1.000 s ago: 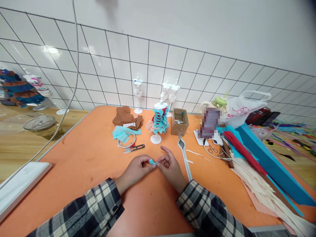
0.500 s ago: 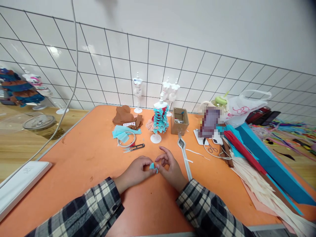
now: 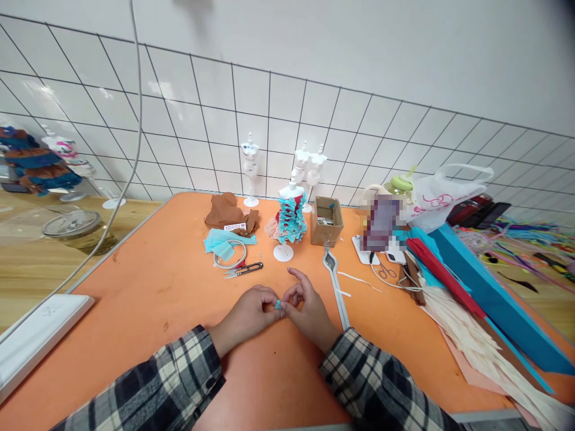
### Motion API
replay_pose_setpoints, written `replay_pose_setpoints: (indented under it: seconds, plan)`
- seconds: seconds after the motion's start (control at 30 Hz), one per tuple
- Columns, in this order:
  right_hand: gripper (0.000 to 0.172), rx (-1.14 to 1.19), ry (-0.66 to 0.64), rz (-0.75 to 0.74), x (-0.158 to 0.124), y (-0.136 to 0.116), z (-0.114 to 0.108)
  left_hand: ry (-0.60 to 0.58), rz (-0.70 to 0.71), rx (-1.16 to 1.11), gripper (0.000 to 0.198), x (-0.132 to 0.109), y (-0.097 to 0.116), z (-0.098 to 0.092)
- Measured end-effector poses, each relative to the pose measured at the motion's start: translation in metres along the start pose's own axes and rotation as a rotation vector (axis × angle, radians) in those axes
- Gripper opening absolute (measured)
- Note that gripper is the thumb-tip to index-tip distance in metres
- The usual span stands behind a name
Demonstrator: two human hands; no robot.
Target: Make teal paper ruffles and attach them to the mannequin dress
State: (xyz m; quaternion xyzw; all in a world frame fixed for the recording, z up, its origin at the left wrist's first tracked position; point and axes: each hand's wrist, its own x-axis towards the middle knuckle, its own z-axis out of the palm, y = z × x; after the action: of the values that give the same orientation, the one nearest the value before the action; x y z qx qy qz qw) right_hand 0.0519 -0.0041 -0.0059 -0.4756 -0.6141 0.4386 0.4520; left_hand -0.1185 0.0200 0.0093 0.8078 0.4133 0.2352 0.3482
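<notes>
Between my fingertips is a small light-blue piece of crepe paper or fabric (image 3: 278, 304), mostly covered by the fingers. My left hand (image 3: 251, 307) pinches it from the left. My right hand (image 3: 307, 307) pinches it from the right, its index finger raised. Beyond the hands stands a small white mannequin (image 3: 284, 251) wearing a ruffled blue and red dress (image 3: 291, 220). Thread snips (image 3: 245, 270) lie on the orange table ahead of my left hand. A grey strap-like strip (image 3: 338, 287) runs just right of my right hand.
Light-blue material (image 3: 220, 241), brown material (image 3: 223, 211) and a coiled ring (image 3: 230, 254) lie at the back left. A cardboard box (image 3: 326, 221) stands behind. On the right are pink-handled scissors (image 3: 386, 271), a plastic bag (image 3: 433, 200) and long cream strips (image 3: 471, 332).
The blue piece now shows less and looks more bunched between my fingers. My right fingers have curled in closer to it, and the hands stay at nearly the same spot.
</notes>
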Motion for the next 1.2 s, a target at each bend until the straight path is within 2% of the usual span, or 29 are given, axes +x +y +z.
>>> replay_pose_setpoints:
  seconds: [0.2,0.37,0.63,0.87,0.97,1.1,1.2]
  plan:
    - [0.066,0.035,0.082,-0.008,0.001,0.000,-0.003,0.049,-0.078,-0.140,0.025,0.002,0.003,-0.002]
    - [0.072,-0.102,0.065,-0.102,-0.001,0.000,0.000,0.034,-0.026,-0.061,0.024,0.002,0.002,-0.002]
    - [0.068,-0.072,0.050,-0.059,-0.002,-0.005,0.001,0.029,-0.010,-0.026,0.019,0.000,0.001,0.002]
    - [0.067,-0.008,0.101,-0.043,0.000,-0.002,-0.001,0.032,0.018,-0.170,0.020,0.001,0.004,-0.003]
    - [0.067,-0.010,0.084,-0.053,0.000,0.000,-0.001,0.018,-0.018,-0.235,0.023,0.001,0.006,-0.005]
    - [0.060,-0.108,0.138,-0.158,-0.001,-0.002,-0.004,0.021,-0.093,-0.282,0.025,0.002,0.005,-0.004]
    - [0.042,-0.251,0.177,-0.306,-0.003,-0.008,-0.013,0.069,-0.179,-0.384,0.027,0.003,0.004,-0.007]
